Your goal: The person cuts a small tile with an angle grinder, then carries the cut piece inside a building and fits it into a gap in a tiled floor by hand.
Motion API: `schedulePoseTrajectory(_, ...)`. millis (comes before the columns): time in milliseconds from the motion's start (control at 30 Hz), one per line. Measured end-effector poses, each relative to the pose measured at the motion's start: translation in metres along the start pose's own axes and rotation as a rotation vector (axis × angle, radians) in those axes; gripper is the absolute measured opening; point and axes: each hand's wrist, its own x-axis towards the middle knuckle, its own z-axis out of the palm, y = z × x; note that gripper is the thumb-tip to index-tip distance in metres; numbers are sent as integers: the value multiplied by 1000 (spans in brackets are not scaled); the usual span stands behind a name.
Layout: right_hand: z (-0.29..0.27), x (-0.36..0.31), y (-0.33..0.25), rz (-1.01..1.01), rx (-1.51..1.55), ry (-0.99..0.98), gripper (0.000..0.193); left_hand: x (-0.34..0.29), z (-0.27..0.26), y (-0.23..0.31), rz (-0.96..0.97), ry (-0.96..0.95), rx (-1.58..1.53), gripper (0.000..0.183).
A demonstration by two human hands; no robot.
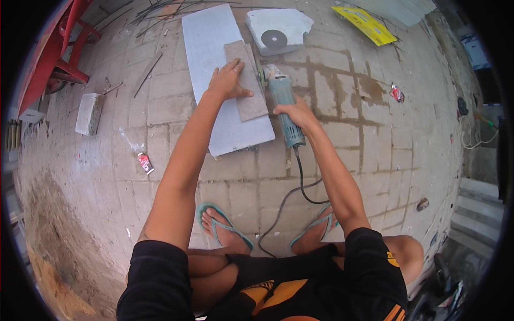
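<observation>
Fingers (234, 68) of left hand (227, 80) flat atop grey tile (251, 101)

Soft, even daylight fills the scene with only faint shadows and no strong glare, the middle is sharp, while the fisheye bends the paving lines (342, 176) near the rim and a black border closes the corners.

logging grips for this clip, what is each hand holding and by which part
The right hand grips the angle grinder around its body. The left hand grips nothing; it presses flat on the small brown tile.
</observation>
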Motion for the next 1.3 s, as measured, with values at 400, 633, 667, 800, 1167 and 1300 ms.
schedulePoseTrajectory(400, 0, -13, 3, 81, -5, -22, 62, -1, -1, -1, -8, 1, 8, 107)
schedulePoseTrajectory(633, 2, -26, -7, 111, -10, 2, 69, -3, -2, -4, -11, 2, 10, 107)
schedulePoseTrajectory(667, 0, -26, -5, 112, -17, 3, 70, -2, -2, -3, -6, 1, 9, 107)
schedulePoseTrajectory(800, -4, -21, 9, 120, -25, 10, 74, 0, 0, 1, 2, 0, 3, 108)
schedulePoseTrajectory(1167, -2, -27, 13, 117, -7, -7, 73, 1, 2, -2, -18, 14, 17, 105)
schedulePoseTrajectory(1300, -4, -25, 15, 108, -13, -2, 71, 2, 2, 1, -11, 8, 3, 106)
